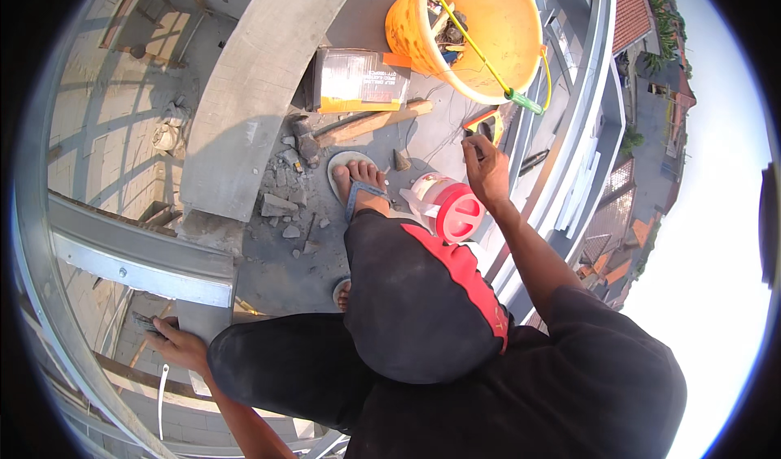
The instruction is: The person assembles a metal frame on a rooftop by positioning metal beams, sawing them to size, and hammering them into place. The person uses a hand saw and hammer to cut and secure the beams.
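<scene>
My left hand point(181, 347) is closed on a small dark grey object point(145, 323), whose kind I cannot make out. It is beside the end of a metal beam point(146, 268). My right hand point(488, 174) has its fingers drawn together in a pinch; whatever lies between them is too small to name. Just beyond those fingertips is a yellow, orange and black object point(486, 125). Under the right wrist stands a clear plastic jug point(427, 190) with a red lid point(460, 213).
An orange bucket point(399, 32) with debris inside stands at the far side, its yellow handle raised. Near it are a cardboard box point(362, 76), a hammer point(305, 140) and broken rubble point(281, 205). Metal framing point(561, 162) borders the right; a drop with rooms below opens left.
</scene>
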Demonstrator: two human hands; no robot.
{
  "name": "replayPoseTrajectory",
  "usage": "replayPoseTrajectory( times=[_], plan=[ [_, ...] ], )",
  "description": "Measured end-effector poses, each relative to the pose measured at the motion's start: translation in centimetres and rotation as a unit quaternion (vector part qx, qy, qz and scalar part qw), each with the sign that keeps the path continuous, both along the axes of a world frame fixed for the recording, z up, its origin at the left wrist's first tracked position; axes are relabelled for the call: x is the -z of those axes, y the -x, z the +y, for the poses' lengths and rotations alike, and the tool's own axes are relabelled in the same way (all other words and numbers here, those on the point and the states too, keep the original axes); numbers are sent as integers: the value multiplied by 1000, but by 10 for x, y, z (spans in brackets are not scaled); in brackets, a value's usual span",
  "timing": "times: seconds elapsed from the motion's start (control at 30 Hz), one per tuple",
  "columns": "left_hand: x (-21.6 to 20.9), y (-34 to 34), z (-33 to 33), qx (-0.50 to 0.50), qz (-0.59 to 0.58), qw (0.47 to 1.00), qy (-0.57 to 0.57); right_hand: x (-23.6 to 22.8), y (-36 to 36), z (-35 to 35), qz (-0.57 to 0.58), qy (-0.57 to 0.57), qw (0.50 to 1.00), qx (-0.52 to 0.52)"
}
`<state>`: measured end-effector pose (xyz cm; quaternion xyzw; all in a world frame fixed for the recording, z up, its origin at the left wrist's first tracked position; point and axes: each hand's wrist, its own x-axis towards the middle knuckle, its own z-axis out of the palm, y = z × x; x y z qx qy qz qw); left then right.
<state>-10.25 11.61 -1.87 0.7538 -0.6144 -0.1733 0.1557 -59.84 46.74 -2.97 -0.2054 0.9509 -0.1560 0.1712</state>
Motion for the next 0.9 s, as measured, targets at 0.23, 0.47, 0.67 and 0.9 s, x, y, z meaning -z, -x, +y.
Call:
replayPoseTrajectory(
  times=[0.23,0.47,0.67,0.9],
  plan=[
    [7,-18,-3,86,-86,990,72,128,87,96,-30,-164,959,229],
    [-13,-13,-2,66,-86,994,-5,80,68,110,87,-18,974,208],
    [-12,-20,3,62,-130,990,2,-56,24,117,124,198,934,270],
    [-18,-16,8,71,-83,994,25,-170,-61,200,149,162,920,325]
  ],
)
